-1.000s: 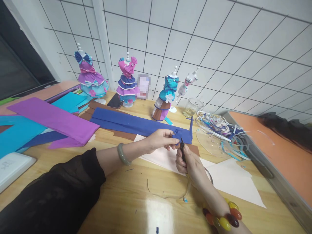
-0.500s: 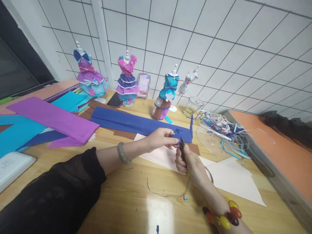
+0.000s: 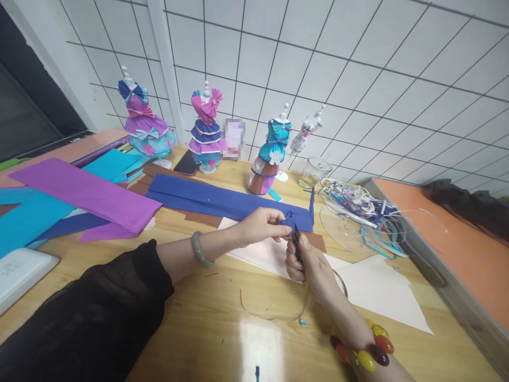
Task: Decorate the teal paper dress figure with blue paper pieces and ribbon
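While scraps [image 3: 353,197] are heaped on a plate [image 3: 333,228], a blue piece [image 3: 288,220] is pinched at the left hand's [image 3: 260,227] fingertips, a tool [image 3: 296,242] gripped in the right hand [image 3: 312,265].

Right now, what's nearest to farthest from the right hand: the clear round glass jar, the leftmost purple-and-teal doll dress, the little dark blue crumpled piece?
1. Little dark blue crumpled piece: just ahead of the right hand, in the left fingers.
2. Glass jar: farther back, by the wall.
3. Purple-and-teal doll dress: back left.
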`<state>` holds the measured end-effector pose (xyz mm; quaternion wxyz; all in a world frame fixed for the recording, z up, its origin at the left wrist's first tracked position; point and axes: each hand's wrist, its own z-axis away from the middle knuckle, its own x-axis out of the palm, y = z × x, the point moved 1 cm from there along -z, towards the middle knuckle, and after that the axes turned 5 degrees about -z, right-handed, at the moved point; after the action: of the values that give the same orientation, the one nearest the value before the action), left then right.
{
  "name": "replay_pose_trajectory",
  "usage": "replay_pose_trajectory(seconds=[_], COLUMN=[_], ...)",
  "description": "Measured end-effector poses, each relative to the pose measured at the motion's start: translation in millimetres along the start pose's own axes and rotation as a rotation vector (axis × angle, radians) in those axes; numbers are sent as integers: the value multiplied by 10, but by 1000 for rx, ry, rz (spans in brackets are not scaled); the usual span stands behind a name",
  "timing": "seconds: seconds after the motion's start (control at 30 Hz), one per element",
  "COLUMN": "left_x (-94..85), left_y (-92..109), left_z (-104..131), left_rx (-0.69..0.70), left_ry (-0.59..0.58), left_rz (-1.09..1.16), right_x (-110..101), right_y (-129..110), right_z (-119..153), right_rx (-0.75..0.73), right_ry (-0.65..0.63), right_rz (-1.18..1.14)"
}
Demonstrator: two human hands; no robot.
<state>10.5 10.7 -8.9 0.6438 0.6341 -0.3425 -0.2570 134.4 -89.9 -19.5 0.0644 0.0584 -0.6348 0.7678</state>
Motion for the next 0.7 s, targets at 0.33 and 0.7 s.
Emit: replay_pose_trajectory(seconds=[0.33, 0.7], left_x=[3, 1], left_y=[19, -24], left_z=[4, -4], left_rx=[4, -24], left_ry=[27, -8], left_rz=[6, -16], right_x=[5, -2], right_y=[0, 10], right_z=[2, -2], right_rx=[21, -3], right_ry=[-21, -7], right_rz=[-32, 2])
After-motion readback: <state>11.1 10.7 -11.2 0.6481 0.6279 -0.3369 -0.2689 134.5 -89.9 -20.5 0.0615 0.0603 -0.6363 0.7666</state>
